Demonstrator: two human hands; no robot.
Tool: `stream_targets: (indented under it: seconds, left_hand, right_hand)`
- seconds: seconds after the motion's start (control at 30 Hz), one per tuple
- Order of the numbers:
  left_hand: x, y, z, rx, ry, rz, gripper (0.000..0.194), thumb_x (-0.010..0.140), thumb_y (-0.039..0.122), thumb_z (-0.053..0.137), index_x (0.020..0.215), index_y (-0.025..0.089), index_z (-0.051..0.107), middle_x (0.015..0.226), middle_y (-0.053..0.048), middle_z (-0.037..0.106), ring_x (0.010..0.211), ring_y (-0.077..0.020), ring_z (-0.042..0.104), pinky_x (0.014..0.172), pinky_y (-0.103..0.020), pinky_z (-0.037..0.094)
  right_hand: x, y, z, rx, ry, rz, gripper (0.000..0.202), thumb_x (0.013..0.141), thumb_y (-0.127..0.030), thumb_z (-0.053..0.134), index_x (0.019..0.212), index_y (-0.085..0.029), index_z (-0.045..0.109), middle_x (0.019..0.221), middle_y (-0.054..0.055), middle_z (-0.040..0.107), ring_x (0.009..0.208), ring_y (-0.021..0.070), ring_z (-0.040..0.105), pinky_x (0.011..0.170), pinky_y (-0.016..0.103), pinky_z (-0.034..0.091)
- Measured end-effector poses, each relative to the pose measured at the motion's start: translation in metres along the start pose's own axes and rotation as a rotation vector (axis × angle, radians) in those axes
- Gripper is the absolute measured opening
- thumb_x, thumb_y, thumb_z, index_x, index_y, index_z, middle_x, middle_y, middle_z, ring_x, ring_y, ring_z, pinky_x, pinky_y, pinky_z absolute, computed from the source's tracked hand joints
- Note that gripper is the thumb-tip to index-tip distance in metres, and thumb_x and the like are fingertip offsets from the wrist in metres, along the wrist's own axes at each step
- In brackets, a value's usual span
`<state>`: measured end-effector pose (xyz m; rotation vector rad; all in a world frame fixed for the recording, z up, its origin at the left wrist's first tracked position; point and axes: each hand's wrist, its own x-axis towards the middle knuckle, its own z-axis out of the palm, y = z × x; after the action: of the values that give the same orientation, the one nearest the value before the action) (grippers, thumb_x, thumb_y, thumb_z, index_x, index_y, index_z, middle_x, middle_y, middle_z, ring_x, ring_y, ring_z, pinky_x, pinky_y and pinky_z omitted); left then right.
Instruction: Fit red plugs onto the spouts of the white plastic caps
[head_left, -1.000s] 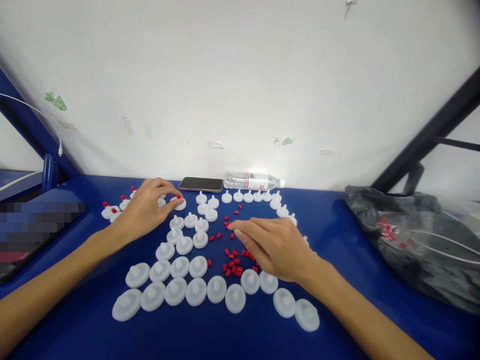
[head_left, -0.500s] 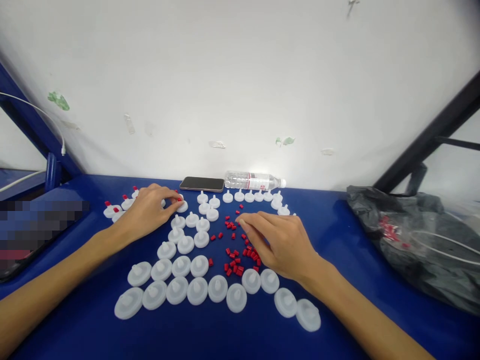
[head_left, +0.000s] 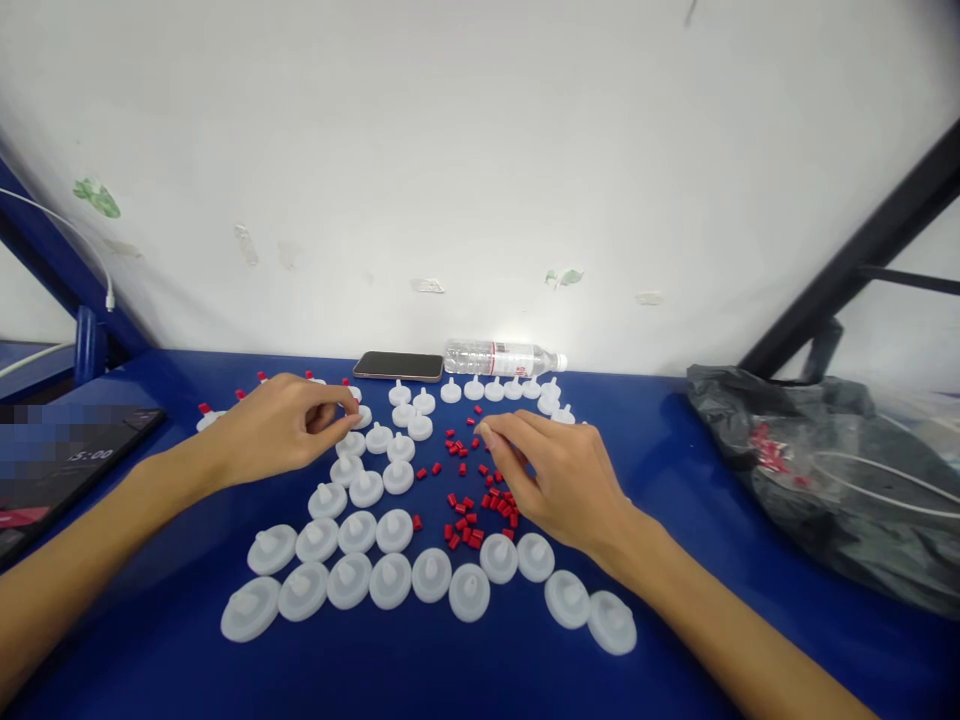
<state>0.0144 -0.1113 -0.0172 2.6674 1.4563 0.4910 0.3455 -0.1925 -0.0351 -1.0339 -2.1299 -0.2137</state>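
Observation:
My left hand (head_left: 296, 425) is closed in a loose pinch at the left side of the white discs. Its thumb and index fingertips are just above a white disc with a central nozzle (head_left: 350, 445); anything between them is hidden. Behind that hand, several white discs carry red caps (head_left: 204, 409) on their nozzles. My right hand (head_left: 559, 475) is also closed, thumb against index finger, over the far part of a scatter of small red caps (head_left: 472, 538). What its fingertips hold, if anything, I cannot make out. Rows of uncapped white discs (head_left: 391, 581) surround the loose caps, nozzles up.
A dark-screened phone (head_left: 398, 366) and a clear plastic bottle (head_left: 504, 358) lie along the wall. To the right is a black plastic bag (head_left: 810, 540) with a clear bag of red pieces (head_left: 772, 450). Another screen device (head_left: 82, 460) sits at the left edge of the blue table (head_left: 420, 670).
My left hand has come slightly nearer from a red-capped disc to the disc in front of it. My right hand stays over the loose caps. The view has shifted a little.

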Motion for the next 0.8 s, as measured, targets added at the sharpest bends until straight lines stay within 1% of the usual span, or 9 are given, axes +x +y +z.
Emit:
stream_targets:
  seconds: [0.13, 0.2, 0.3, 0.43, 0.53, 0.63, 0.67, 0.73, 0.8]
  left_hand:
    - [0.002, -0.003, 0.004, 0.005, -0.1, 0.002, 0.036, 0.094, 0.056, 0.059, 0.085, 0.026, 0.077, 0.06, 0.001, 0.065, 0.054, -0.0155, 0.057, 0.058, -0.03, 0.037]
    - [0.003, -0.005, 0.005, -0.009, -0.119, -0.014, 0.036, 0.092, 0.057, 0.061, 0.082, 0.027, 0.078, 0.063, 0.0, 0.067, 0.056, -0.0162, 0.059, 0.057, -0.03, 0.036]
    - [0.004, -0.006, 0.004, -0.077, -0.056, -0.062, 0.041, 0.09, 0.063, 0.063, 0.075, 0.026, 0.075, 0.059, 0.0, 0.063, 0.053, -0.0156, 0.053, 0.056, -0.03, 0.034]
    - [0.005, 0.001, 0.001, -0.142, 0.122, -0.122, 0.045, 0.093, 0.065, 0.061, 0.075, 0.024, 0.068, 0.061, 0.001, 0.059, 0.056, -0.0145, 0.047, 0.059, -0.029, 0.036]
    - [0.006, 0.008, 0.0, -0.338, 0.223, -0.243, 0.048, 0.094, 0.067, 0.06, 0.077, 0.022, 0.062, 0.08, -0.001, 0.07, 0.059, -0.0135, 0.05, 0.06, -0.029, 0.043]
    - [0.006, 0.014, -0.001, -0.583, 0.163, -0.315, 0.055, 0.094, 0.07, 0.062, 0.07, 0.021, 0.052, 0.1, -0.006, 0.077, 0.065, -0.0147, 0.06, 0.056, -0.028, 0.048]
    - [0.006, 0.016, -0.002, -0.681, 0.134, -0.335, 0.057, 0.093, 0.068, 0.065, 0.067, 0.021, 0.047, 0.101, -0.007, 0.078, 0.069, -0.0154, 0.063, 0.054, -0.026, 0.047]
    - [0.006, 0.019, -0.003, -0.882, 0.104, -0.392, 0.061, 0.089, 0.063, 0.075, 0.064, 0.021, 0.038, 0.091, -0.007, 0.077, 0.07, -0.0144, 0.062, 0.049, -0.022, 0.042]
    - [0.006, 0.021, -0.004, -0.995, 0.084, -0.441, 0.06, 0.085, 0.06, 0.08, 0.064, 0.02, 0.04, 0.075, -0.005, 0.072, 0.059, -0.0104, 0.052, 0.044, -0.019, 0.034]
  right_hand:
    - [0.001, 0.001, 0.0, 0.002, 0.001, -0.001, 0.028, 0.111, -0.023, 0.052, 0.102, -0.016, 0.077, 0.075, 0.0, 0.072, 0.058, 0.0094, 0.059, 0.052, 0.026, 0.033]
    - [0.001, 0.001, 0.0, -0.005, 0.002, -0.002, 0.028, 0.111, -0.023, 0.051, 0.101, -0.016, 0.077, 0.073, -0.001, 0.07, 0.057, 0.0095, 0.057, 0.052, 0.026, 0.032]
    - [0.0, 0.002, 0.001, -0.016, 0.004, -0.003, 0.029, 0.111, -0.024, 0.051, 0.101, -0.017, 0.076, 0.073, -0.001, 0.069, 0.056, 0.0094, 0.055, 0.051, 0.027, 0.031]
    - [0.0, 0.0, 0.001, -0.015, 0.012, 0.001, 0.028, 0.111, -0.024, 0.052, 0.1, -0.017, 0.077, 0.076, -0.001, 0.071, 0.058, 0.0088, 0.057, 0.052, 0.026, 0.032]
    - [0.001, -0.001, 0.001, -0.013, 0.023, 0.016, 0.029, 0.11, -0.023, 0.051, 0.1, -0.017, 0.077, 0.078, -0.001, 0.072, 0.06, 0.0091, 0.059, 0.053, 0.026, 0.032]
    - [0.003, -0.002, -0.001, -0.057, 0.007, 0.07, 0.031, 0.111, -0.024, 0.049, 0.099, -0.017, 0.077, 0.079, 0.0, 0.072, 0.06, 0.0102, 0.06, 0.053, 0.028, 0.031]
    - [0.004, -0.002, -0.001, -0.087, -0.013, 0.1, 0.031, 0.111, -0.024, 0.049, 0.098, -0.018, 0.077, 0.08, 0.0, 0.072, 0.06, 0.0107, 0.06, 0.053, 0.029, 0.031]
    - [0.005, 0.0, -0.001, -0.15, -0.084, 0.168, 0.029, 0.11, -0.025, 0.051, 0.098, -0.019, 0.077, 0.086, 0.0, 0.075, 0.063, 0.0122, 0.063, 0.053, 0.03, 0.03]
    - [0.006, 0.002, -0.001, -0.191, -0.185, 0.229, 0.025, 0.108, -0.024, 0.055, 0.099, -0.02, 0.078, 0.092, 0.001, 0.077, 0.069, 0.014, 0.068, 0.055, 0.03, 0.032]
